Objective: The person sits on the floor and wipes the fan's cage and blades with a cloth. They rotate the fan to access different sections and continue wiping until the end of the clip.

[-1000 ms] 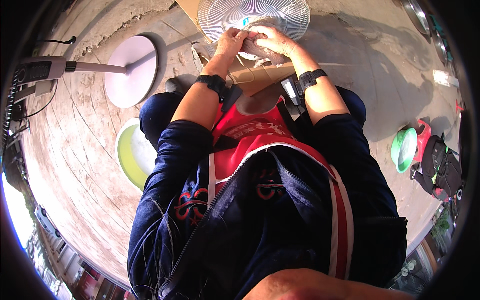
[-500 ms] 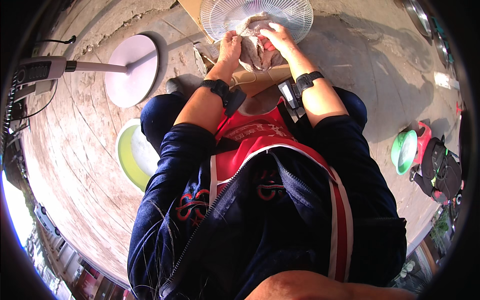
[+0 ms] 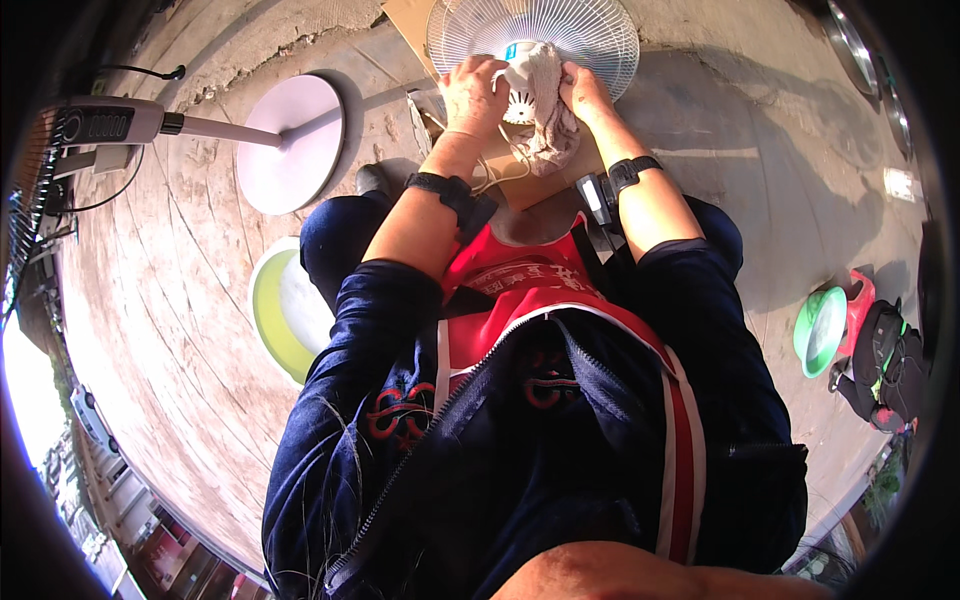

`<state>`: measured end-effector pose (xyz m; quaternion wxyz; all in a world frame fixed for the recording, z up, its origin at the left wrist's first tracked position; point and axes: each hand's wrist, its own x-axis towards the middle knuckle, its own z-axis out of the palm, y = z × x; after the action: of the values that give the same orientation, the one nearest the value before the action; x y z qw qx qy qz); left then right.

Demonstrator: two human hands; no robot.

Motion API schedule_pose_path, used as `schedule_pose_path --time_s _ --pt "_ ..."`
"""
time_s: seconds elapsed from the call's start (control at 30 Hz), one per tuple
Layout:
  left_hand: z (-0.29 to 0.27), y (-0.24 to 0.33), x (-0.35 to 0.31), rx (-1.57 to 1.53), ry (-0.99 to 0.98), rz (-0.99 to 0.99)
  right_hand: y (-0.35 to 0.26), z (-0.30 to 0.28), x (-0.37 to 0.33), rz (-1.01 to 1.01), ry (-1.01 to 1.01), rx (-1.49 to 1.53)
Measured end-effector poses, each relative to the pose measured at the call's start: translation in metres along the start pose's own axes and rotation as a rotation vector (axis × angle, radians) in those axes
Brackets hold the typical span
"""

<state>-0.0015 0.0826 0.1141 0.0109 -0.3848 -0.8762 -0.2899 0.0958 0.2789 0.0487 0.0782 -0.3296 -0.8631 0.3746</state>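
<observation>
A round fan head with a white wire guard lies at the top centre, its white motor housing facing me. My left hand is at the left side of this housing, fingers bent against it. Over the housing's right side hangs a damp-looking, greyish-beige cloth, bunched and trailing downward. My right hand pinches the cloth's right edge, partly hidden behind it. A thin pale cord loops below the housing.
Cardboard lies under the fan head. To the left are a stand fan's round base with its pole and a yellow-green basin beside my knee. A green basin, red stool and black backpack stand at right.
The cloth, earlier bunched between both hands over the housing, now hangs to the right and uncovers it. My left hand has left the cloth for the housing; the view has shifted slightly.
</observation>
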Motion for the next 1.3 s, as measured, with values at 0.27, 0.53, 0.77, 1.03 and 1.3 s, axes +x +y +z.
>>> schedule_pose_path --time_s 0.27,0.53,0.77,1.03,1.3 --pt "0.034 -0.112 0.000 0.535 -0.405 -0.248 -0.005 0.033 -0.016 -0.094 -0.127 0.369" --pt "0.030 -0.113 0.018 0.281 -0.143 -0.327 0.004 0.038 0.011 0.165 -0.100 1.272" --pt "0.024 -0.101 0.042 0.084 0.090 -0.433 0.053 0.126 0.001 0.413 -0.108 0.706" --pt "0.043 -0.086 0.013 0.071 0.207 -0.429 0.029 0.104 -0.019 0.246 -0.509 0.378" --pt "0.043 -0.123 0.007 -0.428 0.035 -0.862 0.038 0.112 -0.015 0.226 -0.398 0.329"
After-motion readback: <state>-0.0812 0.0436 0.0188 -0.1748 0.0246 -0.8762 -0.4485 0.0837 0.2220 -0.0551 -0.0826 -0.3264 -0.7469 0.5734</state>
